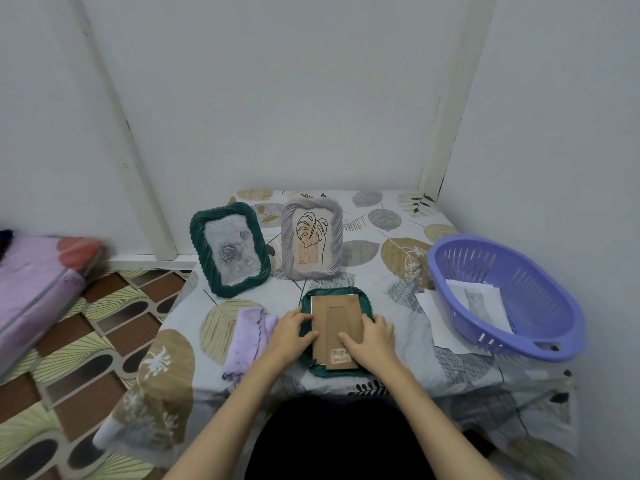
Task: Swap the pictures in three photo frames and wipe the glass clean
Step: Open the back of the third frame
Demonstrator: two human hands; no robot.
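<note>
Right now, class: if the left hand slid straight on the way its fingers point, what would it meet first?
The left hand points right, across the cardboard backing of the face-down green frame. It would probably meet the right hand first, resting on the same backing, though depth is unclear.

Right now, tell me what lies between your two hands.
In the head view, the face-down frame's cardboard backing lies between the left hand and the right hand.

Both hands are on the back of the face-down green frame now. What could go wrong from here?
1. The cardboard backing sits askew in the face-down green frame, so the left hand and right hand pressing it might jam it or stress the glass underneath.
2. The grey frame and the other green frame stand just behind; a jolt may topple them.
</note>
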